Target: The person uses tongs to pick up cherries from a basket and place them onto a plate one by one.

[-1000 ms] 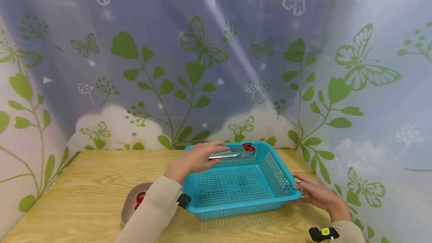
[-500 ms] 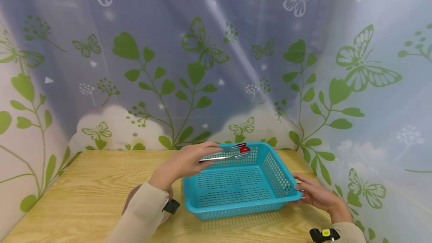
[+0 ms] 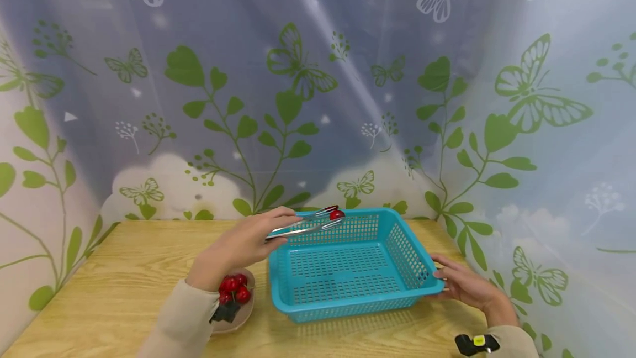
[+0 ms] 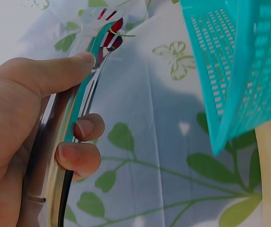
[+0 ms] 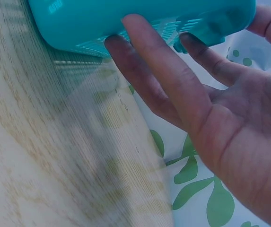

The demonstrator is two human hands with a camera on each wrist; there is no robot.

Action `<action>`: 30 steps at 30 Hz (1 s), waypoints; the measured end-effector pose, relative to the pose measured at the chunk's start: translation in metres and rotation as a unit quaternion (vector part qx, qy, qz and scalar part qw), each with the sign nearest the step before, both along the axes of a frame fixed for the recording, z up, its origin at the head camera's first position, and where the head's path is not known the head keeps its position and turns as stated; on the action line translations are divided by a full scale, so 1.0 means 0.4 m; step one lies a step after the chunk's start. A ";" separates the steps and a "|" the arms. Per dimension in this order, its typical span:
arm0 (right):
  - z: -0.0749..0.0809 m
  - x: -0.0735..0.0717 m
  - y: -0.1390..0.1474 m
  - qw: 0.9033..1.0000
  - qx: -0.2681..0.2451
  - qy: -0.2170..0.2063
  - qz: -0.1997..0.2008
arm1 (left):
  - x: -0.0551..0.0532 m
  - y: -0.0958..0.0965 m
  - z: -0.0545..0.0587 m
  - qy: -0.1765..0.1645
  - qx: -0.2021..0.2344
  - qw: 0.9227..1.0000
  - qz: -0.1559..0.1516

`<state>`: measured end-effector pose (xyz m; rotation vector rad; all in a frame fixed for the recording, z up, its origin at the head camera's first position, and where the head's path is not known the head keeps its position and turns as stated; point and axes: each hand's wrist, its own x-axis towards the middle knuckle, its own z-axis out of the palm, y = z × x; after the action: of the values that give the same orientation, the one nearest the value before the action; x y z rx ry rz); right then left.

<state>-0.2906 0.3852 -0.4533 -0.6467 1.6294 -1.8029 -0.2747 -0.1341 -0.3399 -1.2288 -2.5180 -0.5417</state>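
My left hand (image 3: 236, 250) grips a pair of metal tongs (image 3: 300, 229) with fork-like tips. Between the tips sits a red cherry (image 3: 337, 215), and the left wrist view shows a thin stem on the cherry (image 4: 113, 37). The tips overlap the back rim of a turquoise plastic basket (image 3: 348, 305), near its left part. At the basket's right end my right hand (image 3: 472, 291) holds the rim with the thumb, while fingers (image 5: 166, 71) press the outer wall from below. Below my left wrist stands a shallow beige bowl (image 3: 245, 316) with several red cherries (image 3: 242, 294), partly hidden by the sleeve and wrist strap.
The basket and bowl stand on a wood-grain table (image 3: 139, 269). A curtain (image 3: 318, 142) printed with leaves and butterflies hangs along the back and sides. The basket's raised walls stand between the two hands.
My left hand has drawn back to the left with the tongs and cherry, from over the basket's back right part. More cherries in the bowl now show. The right hand stays at the rim.
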 end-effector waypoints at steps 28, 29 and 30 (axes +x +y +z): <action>-0.001 -0.001 0.006 1.000 0.007 -0.002 -0.003 | 0.142 -0.264 -0.092 0.009 0.024 0.996 0.082; -0.002 -0.001 0.005 1.000 0.009 -0.003 -0.005 | 0.147 -0.273 -0.099 0.008 0.025 0.996 0.085; -0.001 -0.001 0.003 1.000 0.010 -0.003 -0.005 | 0.152 -0.282 -0.105 0.007 0.025 0.996 0.088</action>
<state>-0.2909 0.3866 -0.4539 -0.6247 1.6488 -1.7920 -0.2139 -0.2468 -0.3819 -0.9774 -2.5525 -0.5485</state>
